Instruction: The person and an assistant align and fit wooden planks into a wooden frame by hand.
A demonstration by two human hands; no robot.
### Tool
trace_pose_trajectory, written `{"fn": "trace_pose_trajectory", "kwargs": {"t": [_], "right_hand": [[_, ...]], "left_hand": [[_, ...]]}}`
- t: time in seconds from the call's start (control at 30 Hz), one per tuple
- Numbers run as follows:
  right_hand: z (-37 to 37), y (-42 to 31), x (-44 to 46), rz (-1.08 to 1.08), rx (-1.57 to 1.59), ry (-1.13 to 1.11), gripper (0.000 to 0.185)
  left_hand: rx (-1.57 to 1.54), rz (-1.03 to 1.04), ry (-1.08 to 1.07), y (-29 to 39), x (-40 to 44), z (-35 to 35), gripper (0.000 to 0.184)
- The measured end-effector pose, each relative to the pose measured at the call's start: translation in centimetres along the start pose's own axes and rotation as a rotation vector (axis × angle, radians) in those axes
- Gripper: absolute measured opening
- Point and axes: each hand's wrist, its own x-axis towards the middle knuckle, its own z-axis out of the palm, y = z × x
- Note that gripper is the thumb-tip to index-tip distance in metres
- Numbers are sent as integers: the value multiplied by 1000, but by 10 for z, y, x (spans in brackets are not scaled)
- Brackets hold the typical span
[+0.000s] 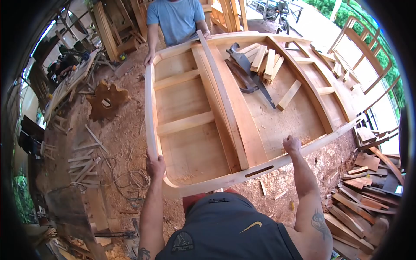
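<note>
Many shavings (303,180) litter the workshop floor (134,106); left hand (155,168) clasps a wooden frame (150,112), right hand (291,144) fisted.

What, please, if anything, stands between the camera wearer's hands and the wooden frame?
Nothing visible. The left hand holds the wooden frame by its left edge; the right hand, closed, is at its near side. The handsaw and loose blocks lie farther in, not between.

A co-worker (175,21) on the far side was cropped at the head by the top edge, legs hidden behind the wooden frame (150,104).
</note>
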Motion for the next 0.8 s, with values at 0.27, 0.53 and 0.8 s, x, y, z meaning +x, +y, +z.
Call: {"fn": "trace_pose_trajectory", "kwargs": {"t": [0.27, 0.53, 0.8], "right_hand": [[-3, -2, -3, -6, 3, 15, 33], [-2, 0, 0, -19, -2, -26, 36], [-2, -1, 0, -8, -6, -27, 35]], "left_hand": [[9, -1, -5, -3, 2, 2, 78], [23, -17, -23, -6, 4, 6, 80], [24, -6, -20, -6, 3, 5, 79]]}}
